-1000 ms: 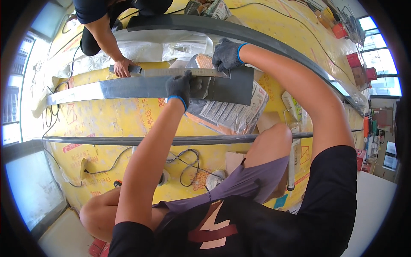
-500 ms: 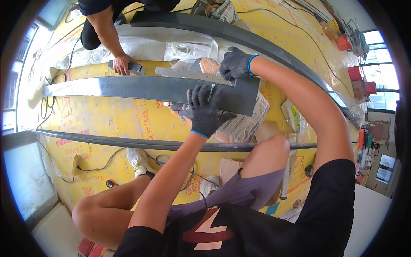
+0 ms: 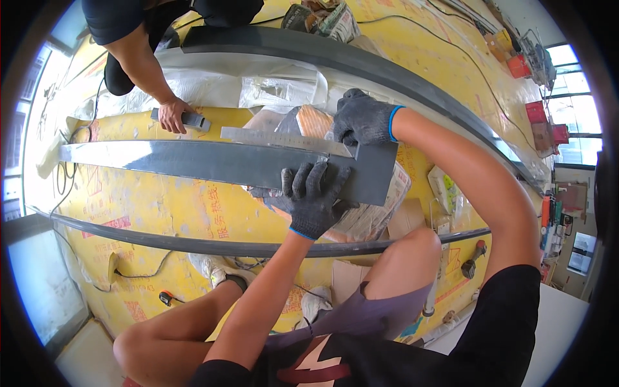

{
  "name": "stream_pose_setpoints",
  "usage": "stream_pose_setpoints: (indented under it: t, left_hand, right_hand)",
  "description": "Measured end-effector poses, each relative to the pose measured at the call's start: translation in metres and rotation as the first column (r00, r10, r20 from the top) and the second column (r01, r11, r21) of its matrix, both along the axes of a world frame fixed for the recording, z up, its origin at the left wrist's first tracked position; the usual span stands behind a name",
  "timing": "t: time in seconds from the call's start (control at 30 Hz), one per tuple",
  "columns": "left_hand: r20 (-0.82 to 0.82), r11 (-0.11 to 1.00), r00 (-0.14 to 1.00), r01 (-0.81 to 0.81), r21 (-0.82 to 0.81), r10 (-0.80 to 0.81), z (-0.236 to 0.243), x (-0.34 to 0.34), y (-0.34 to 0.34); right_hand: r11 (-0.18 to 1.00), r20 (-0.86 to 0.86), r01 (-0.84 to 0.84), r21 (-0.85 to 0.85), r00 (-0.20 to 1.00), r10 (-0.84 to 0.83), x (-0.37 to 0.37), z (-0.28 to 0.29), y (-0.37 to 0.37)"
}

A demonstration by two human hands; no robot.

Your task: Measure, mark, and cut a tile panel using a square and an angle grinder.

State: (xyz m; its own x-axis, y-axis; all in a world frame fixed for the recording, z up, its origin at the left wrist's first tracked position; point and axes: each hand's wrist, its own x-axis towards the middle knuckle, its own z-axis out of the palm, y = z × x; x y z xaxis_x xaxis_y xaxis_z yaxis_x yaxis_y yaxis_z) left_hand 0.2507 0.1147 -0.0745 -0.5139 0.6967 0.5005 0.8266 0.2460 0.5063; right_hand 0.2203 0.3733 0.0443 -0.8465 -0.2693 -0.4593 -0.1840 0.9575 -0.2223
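Note:
A long grey strip (image 3: 232,161) with a wider right end lies across a wrapped bag (image 3: 393,209). A metal ruler square (image 3: 271,138) lies along its far edge, its right part under my gloved right hand (image 3: 367,119), whose fingers are curled closed on it. My gloved left hand (image 3: 313,200) rests on the strip's near edge below the ruler, fingers apart and slightly bent. At upper left a co-worker's hand (image 3: 173,116) holds a short grey block-like piece (image 3: 196,121).
Another dark strip (image 3: 309,51) curves behind; a long dark bar (image 3: 161,240) crosses before my legs. The yellow printed floor covering (image 3: 148,200) carries cables, a tape measure (image 3: 166,298), cardboard (image 3: 406,219) and a tool (image 3: 472,258). Red boxes (image 3: 535,111) stand at right.
My left hand has moved right and down, its fingers spreading onto the strip. My right hand, strip and ruler appear lower in view. The co-worker's hand appears slightly further left.

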Motion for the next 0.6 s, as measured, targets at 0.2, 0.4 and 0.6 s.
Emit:
stream_pose_setpoints:
  t: [0.2, 0.4, 0.6]
  left_hand:
    - [-0.052, 0.999, 0.998, -0.042, 0.012, 0.043, -0.003, 0.002, 0.002]
    - [-0.058, 0.999, 0.997, -0.049, 0.011, 0.049, -0.001, 0.003, 0.003]
    - [-0.085, 0.996, 0.993, -0.082, 0.033, 0.085, -0.002, 0.000, 0.005]
  right_hand:
    - [0.999, -0.001, -0.028, -0.029, 1.000, 0.028, -0.003, -0.009, 0.007]
    - [0.996, -0.005, -0.080, -0.033, 0.997, 0.080, -0.007, -0.007, 0.008]
    - [0.991, 0.081, -0.113, 0.075, 0.991, 0.107, -0.010, 0.004, 0.003]
